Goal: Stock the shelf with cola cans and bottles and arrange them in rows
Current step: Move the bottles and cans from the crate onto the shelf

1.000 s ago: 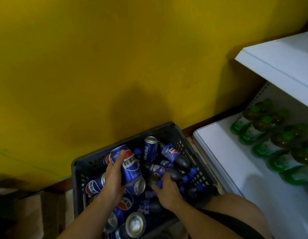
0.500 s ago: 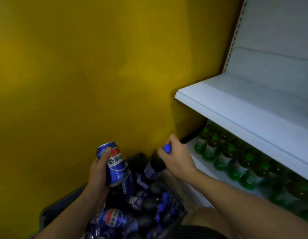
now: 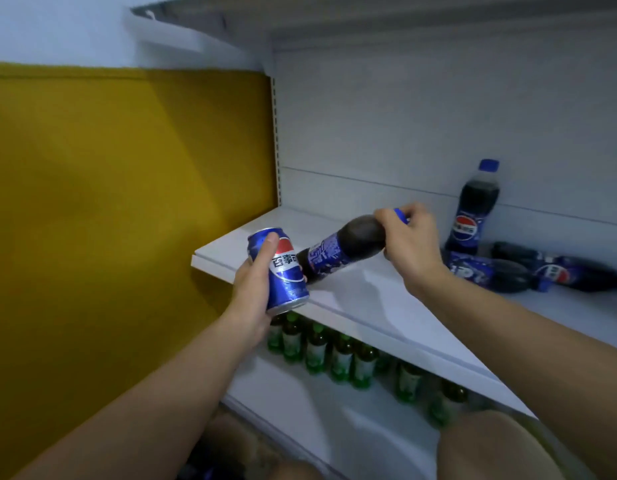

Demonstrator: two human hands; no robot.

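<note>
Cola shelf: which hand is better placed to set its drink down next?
Probably the right. The right hand holds the tilted bottle above the shelf, near the standing bottle; the left hand holds the can at the shelf's front edge.

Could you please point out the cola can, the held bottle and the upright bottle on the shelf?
cola can (image 3: pixel 285 270): head view, on its logo.
held bottle (image 3: pixel 329 254): head view, on its blue label.
upright bottle (image 3: pixel 465 228): head view, on its logo.

glossy blue metal cola can (image 3: pixel 283 271); shiny dark plastic cola bottle (image 3: pixel 341 249), blue film label; smooth matt white shelf (image 3: pixel 369 299); matt mustard-yellow wall (image 3: pixel 109 202)
</note>
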